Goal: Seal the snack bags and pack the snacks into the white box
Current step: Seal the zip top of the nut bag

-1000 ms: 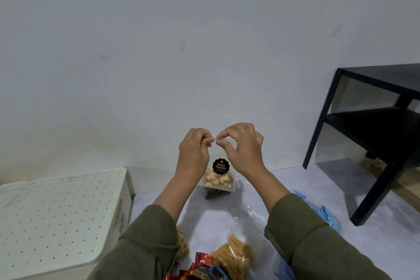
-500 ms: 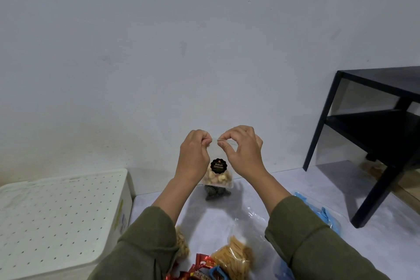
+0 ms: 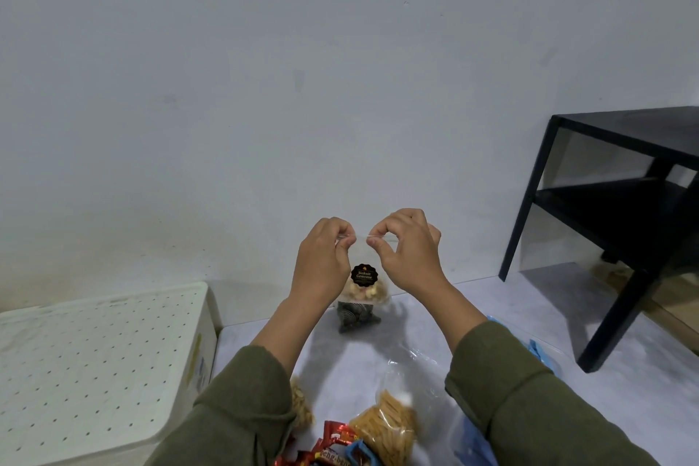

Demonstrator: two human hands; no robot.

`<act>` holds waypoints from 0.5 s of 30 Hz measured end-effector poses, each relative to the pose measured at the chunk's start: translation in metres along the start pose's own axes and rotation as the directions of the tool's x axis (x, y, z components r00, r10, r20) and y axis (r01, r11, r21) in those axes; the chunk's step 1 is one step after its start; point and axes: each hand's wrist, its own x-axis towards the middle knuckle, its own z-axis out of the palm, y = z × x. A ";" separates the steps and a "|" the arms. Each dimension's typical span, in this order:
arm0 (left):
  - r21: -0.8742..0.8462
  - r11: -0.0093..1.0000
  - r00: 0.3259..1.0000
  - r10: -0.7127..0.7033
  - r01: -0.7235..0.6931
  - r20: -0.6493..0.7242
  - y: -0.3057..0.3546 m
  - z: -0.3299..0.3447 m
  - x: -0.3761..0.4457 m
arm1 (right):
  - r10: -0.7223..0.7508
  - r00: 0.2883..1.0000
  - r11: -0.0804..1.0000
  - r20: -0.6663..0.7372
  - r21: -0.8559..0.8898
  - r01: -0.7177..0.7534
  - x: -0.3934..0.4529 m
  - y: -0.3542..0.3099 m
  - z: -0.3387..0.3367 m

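I hold a small clear biscuit bag (image 3: 364, 286) with a round black label up in front of me, above the floor. My left hand (image 3: 324, 263) pinches the left end of its top edge, and my right hand (image 3: 406, 253) pinches the right end. The white box (image 3: 102, 363) with a perforated lid stands shut at the lower left. Near my sleeves lie a clear bag of yellow sticks (image 3: 386, 427), red wrapped snacks (image 3: 329, 448) and another bag of pale snacks (image 3: 302, 405), partly hidden by my left sleeve.
A dark striped packet (image 3: 357, 316) lies on the floor under the held bag. Blue clips in a clear bag (image 3: 539, 354) rest at the right. A black two-shelf table (image 3: 620, 227) stands at the right against the grey wall.
Both hands have lifted the biscuit bag slightly and spread a little apart along its top edge. Nothing else has moved.
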 end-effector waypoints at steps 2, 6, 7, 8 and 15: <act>0.035 0.999 0.999 0.023 -0.025 0.037 0.003 0.002 0.001 | -0.011 1.000 1.000 -0.009 -0.015 0.011 0.001 0.000 -0.001; 0.064 0.998 0.999 0.023 -0.025 0.037 0.006 0.002 0.005 | -0.014 1.000 1.000 0.023 -0.004 0.014 0.003 0.000 -0.003; 0.060 0.998 1.000 0.013 -0.015 0.026 0.006 0.002 0.005 | -0.006 1.000 1.000 0.027 0.013 0.006 0.003 0.001 -0.004; 0.051 0.999 1.000 0.000 0.000 0.014 0.005 0.002 0.006 | 0.004 1.000 1.000 0.028 0.031 -0.005 0.002 0.002 -0.005; 0.076 0.997 1.000 0.000 -0.002 0.027 0.010 0.008 0.003 | 0.027 1.000 1.000 0.012 0.008 -0.027 0.002 0.005 -0.010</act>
